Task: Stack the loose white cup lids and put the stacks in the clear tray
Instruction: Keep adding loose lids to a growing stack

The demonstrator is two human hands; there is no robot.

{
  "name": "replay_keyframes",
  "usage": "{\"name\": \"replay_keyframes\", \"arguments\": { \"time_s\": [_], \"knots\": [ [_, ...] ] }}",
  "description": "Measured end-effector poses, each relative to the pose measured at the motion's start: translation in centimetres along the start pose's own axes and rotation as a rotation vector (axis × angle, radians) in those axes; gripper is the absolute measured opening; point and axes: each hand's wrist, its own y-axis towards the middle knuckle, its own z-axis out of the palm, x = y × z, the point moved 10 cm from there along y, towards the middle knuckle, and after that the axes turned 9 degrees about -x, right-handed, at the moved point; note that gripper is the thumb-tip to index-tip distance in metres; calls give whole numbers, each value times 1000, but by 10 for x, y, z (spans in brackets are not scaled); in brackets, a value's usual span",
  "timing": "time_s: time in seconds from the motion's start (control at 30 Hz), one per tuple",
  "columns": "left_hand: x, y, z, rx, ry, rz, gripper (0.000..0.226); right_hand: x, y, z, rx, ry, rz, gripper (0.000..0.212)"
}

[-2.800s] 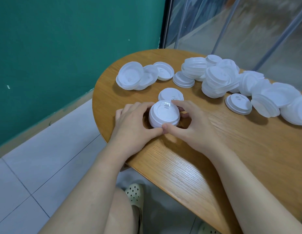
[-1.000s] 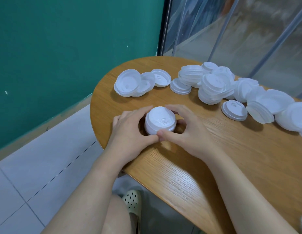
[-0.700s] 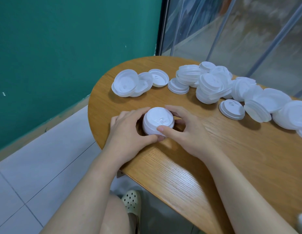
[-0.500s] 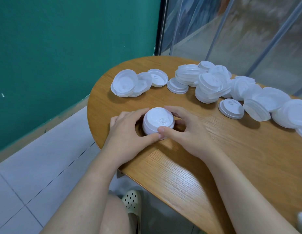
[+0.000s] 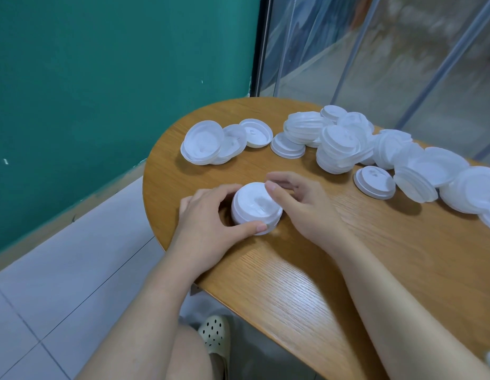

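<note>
White lid stack (image 5: 255,208) sat near tabletop's (image 5: 307,270) left edge; left hand (image 5: 208,229) curled around it, thumb on front rim. Right hand (image 5: 301,204) beside it, fingers motion-blurred, grip unclear. Loose ribbed plastic lids (image 5: 339,149) along far edge, cut off right.

Two hands, the left hand (image 5: 208,226) and the right hand (image 5: 301,207). One stack of lids (image 5: 255,208) between them. One wooden table (image 5: 307,270). Loose lids (image 5: 339,149) beyond number perhaps twenty (heaped, overlapping). One perforated shoe (image 5: 214,334).
</note>
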Motion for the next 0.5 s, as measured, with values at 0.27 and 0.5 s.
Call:
{"name": "replay_keyframes", "arguments": {
  "time_s": [0.27, 0.5],
  "knots": [
    [6, 1, 2, 11, 0, -18, 73, 7, 80, 22, 66, -129, 160, 41],
    [8, 4, 3, 19, -4, -19, 75, -3, 112, 49, 39, -10, 336, 40]
  ]
}}
